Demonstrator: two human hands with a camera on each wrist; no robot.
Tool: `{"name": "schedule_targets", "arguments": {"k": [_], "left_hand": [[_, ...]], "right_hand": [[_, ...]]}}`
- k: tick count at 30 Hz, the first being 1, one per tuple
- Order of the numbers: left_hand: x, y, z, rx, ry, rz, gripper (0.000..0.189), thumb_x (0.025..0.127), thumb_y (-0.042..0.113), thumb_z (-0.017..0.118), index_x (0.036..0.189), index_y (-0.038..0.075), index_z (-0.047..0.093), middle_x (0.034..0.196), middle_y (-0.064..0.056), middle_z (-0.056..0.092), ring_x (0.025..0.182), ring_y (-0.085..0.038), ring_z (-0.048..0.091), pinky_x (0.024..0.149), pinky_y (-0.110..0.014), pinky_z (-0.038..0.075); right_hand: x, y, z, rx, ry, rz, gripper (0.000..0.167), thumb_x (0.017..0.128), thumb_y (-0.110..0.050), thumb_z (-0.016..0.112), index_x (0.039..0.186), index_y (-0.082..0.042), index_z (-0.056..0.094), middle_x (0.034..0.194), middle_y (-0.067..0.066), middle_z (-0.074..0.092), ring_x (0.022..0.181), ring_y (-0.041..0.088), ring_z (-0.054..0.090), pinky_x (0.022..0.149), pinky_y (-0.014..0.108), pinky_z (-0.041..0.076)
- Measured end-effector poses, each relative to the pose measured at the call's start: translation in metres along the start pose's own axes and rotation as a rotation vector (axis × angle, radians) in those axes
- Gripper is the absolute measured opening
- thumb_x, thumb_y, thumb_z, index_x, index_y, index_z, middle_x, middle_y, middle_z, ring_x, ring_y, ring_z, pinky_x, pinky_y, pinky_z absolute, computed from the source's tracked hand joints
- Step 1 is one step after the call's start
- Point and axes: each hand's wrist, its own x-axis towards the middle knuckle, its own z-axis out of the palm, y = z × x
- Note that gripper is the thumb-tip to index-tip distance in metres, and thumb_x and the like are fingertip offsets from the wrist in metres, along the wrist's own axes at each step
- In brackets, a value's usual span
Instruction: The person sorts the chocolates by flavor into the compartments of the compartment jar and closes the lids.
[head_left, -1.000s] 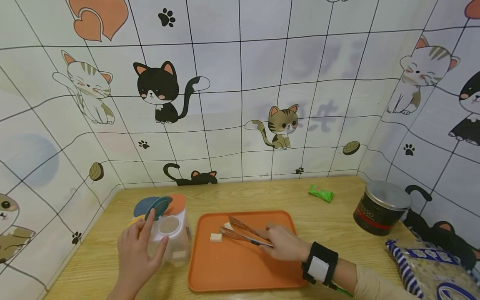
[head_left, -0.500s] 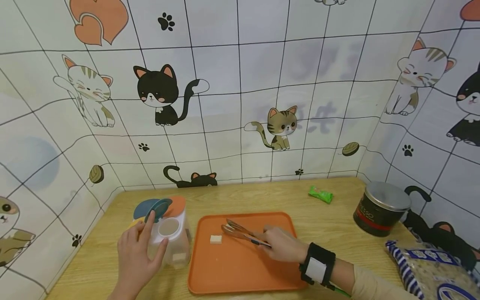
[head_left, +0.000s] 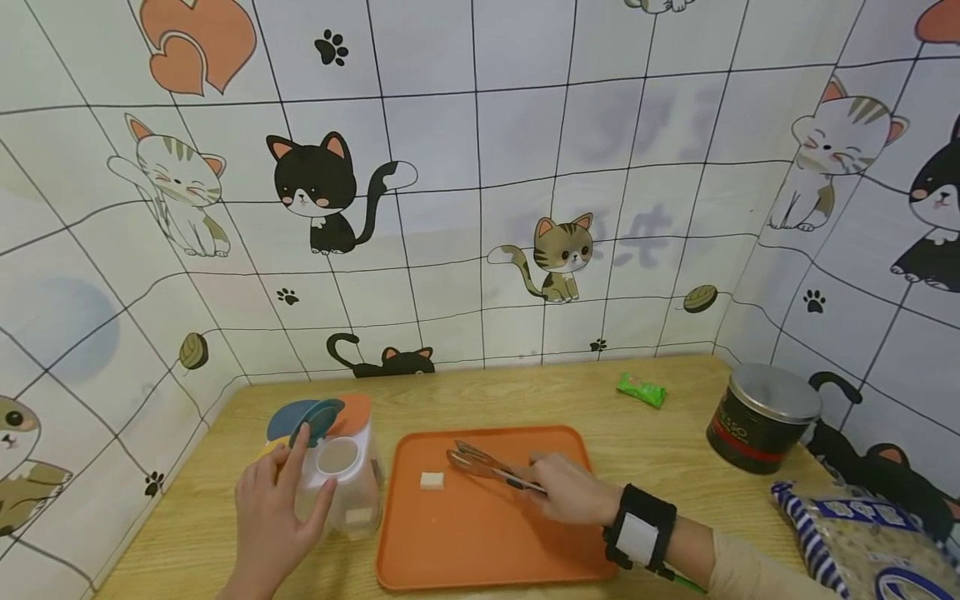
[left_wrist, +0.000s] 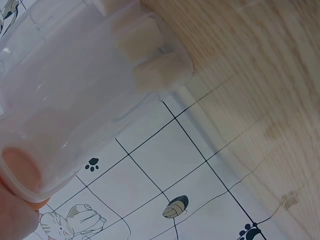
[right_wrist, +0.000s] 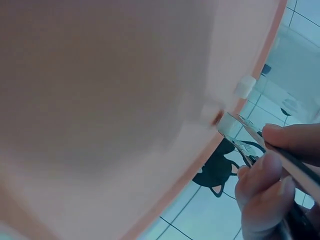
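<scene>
My right hand (head_left: 566,490) grips a pair of tongs (head_left: 491,469) low over an orange tray (head_left: 487,550). In the right wrist view a small pale cube (right_wrist: 228,123) sits between the tong tips; from the head view it is hidden. A second pale cube (head_left: 432,481) lies on the tray, left of the tips. My left hand (head_left: 273,512) is at a translucent container (head_left: 357,492) with several coloured lids. Its straight index finger touches the raised teal lid (head_left: 322,419), and the thumb extends beside the uncovered round opening. Pale cubes (left_wrist: 141,40) lie inside the container's bottom.
A dark can (head_left: 761,417) with a silvery lid stands at the right, behind a blue-and-white bag (head_left: 862,533). A small green packet (head_left: 642,389) lies near the back edge. A cat-patterned wall covering (head_left: 450,208) rises behind the wooden table (head_left: 450,400).
The tong tips were spread around the farther cube; they have come together on it. The left hand and the raised lid have stayed in place.
</scene>
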Motion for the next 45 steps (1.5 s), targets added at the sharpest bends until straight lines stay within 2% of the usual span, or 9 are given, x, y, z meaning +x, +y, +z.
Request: {"name": "schedule_targets", "arguments": {"k": [8, 14, 18, 22, 28, 32, 37, 45], "left_hand": [[-0.001, 0.0, -0.002, 0.0, -0.003, -0.008, 0.065, 0.085, 0.054, 0.039, 0.134, 0.011, 0.04, 0.095, -0.022, 0.045, 0.084, -0.035, 0.038, 0.075, -0.047, 0.025], [0.001, 0.001, 0.001, -0.001, 0.078, 0.04, 0.067, 0.086, 0.057, 0.034, 0.131, 0.009, 0.044, 0.091, -0.022, 0.046, 0.081, -0.034, 0.038, 0.072, -0.046, 0.024], [0.003, 0.002, 0.002, -0.004, 0.106, 0.062, 0.066, 0.086, 0.057, 0.035, 0.13, 0.008, 0.045, 0.089, -0.021, 0.046, 0.079, -0.033, 0.038, 0.072, -0.045, 0.024], [0.002, 0.001, 0.002, -0.005, 0.071, 0.046, 0.067, 0.086, 0.057, 0.035, 0.131, 0.008, 0.043, 0.09, -0.022, 0.045, 0.08, -0.035, 0.038, 0.072, -0.046, 0.025], [0.002, 0.0, 0.002, 0.005, 0.05, 0.027, 0.068, 0.086, 0.058, 0.034, 0.132, 0.009, 0.042, 0.091, -0.022, 0.045, 0.082, -0.035, 0.038, 0.074, -0.046, 0.025], [0.002, 0.0, 0.001, 0.009, 0.037, 0.017, 0.069, 0.085, 0.059, 0.033, 0.132, 0.009, 0.042, 0.091, -0.023, 0.045, 0.083, -0.036, 0.038, 0.074, -0.047, 0.025], [0.003, 0.001, 0.001, 0.011, 0.05, 0.022, 0.068, 0.085, 0.058, 0.034, 0.132, 0.009, 0.043, 0.09, -0.023, 0.045, 0.082, -0.036, 0.038, 0.074, -0.047, 0.025], [0.003, 0.004, 0.0, 0.01, 0.061, 0.031, 0.068, 0.086, 0.058, 0.033, 0.132, 0.009, 0.043, 0.091, -0.023, 0.045, 0.08, -0.035, 0.038, 0.073, -0.045, 0.025]], "right_hand": [[0.004, -0.007, -0.016, -0.022, 0.032, -0.006, 0.037, 0.085, -0.013, 0.057, 0.121, -0.005, 0.054, 0.073, -0.001, 0.05, 0.049, -0.001, 0.034, 0.045, 0.014, 0.029], [0.01, -0.017, -0.033, -0.091, 0.083, -0.045, 0.031, 0.084, -0.015, 0.059, 0.114, -0.007, 0.06, 0.071, -0.003, 0.047, 0.051, 0.001, 0.034, 0.046, 0.015, 0.031], [0.01, -0.019, -0.038, -0.121, 0.053, -0.023, 0.039, 0.083, -0.021, 0.06, 0.12, -0.009, 0.056, 0.069, -0.003, 0.045, 0.05, 0.003, 0.031, 0.045, 0.015, 0.028], [0.007, -0.015, -0.034, -0.127, 0.023, 0.005, 0.045, 0.082, -0.023, 0.062, 0.124, -0.01, 0.053, 0.066, 0.001, 0.046, 0.049, 0.004, 0.03, 0.045, 0.016, 0.026], [-0.001, -0.004, -0.024, -0.058, -0.01, 0.034, 0.043, 0.082, -0.019, 0.062, 0.123, -0.01, 0.054, 0.071, -0.001, 0.048, 0.047, 0.002, 0.027, 0.043, 0.015, 0.022], [-0.005, 0.0, -0.016, -0.02, -0.036, 0.026, 0.041, 0.082, -0.015, 0.061, 0.122, -0.007, 0.055, 0.068, -0.003, 0.046, 0.047, 0.0, 0.028, 0.042, 0.015, 0.022], [-0.007, 0.002, -0.012, -0.017, -0.035, 0.021, 0.039, 0.084, -0.014, 0.058, 0.122, -0.008, 0.054, 0.068, -0.005, 0.047, 0.046, -0.001, 0.03, 0.043, 0.013, 0.024], [-0.008, 0.0, -0.015, 0.021, -0.032, 0.031, 0.034, 0.085, -0.01, 0.057, 0.118, -0.006, 0.057, 0.065, -0.005, 0.043, 0.043, -0.001, 0.029, 0.041, 0.013, 0.023]]}}
